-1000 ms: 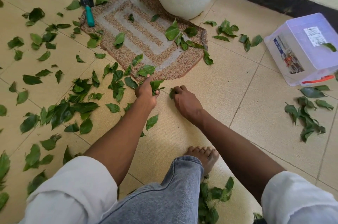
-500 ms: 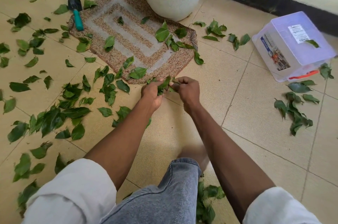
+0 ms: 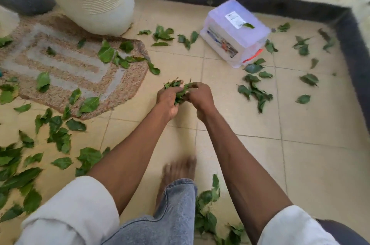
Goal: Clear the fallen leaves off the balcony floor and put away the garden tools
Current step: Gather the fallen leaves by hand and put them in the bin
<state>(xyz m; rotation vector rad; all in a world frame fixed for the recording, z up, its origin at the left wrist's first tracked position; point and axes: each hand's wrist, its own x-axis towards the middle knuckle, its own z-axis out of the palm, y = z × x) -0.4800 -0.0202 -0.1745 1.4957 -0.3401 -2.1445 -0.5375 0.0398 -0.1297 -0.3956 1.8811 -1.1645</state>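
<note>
Both hands meet above the middle of the balcony floor (image 3: 250, 164): the left hand (image 3: 167, 99) and right hand (image 3: 198, 95) together clutch a bunch of leaves (image 3: 177, 87). Loose leaves (image 3: 60, 138) litter the floor's left side.

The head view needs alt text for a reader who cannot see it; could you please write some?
A person's left hand and right hand hold a bunch of green leaves above a tiled balcony floor strewn with more leaves, near a woven mat, a cream planter and a clear plastic box.
</note>
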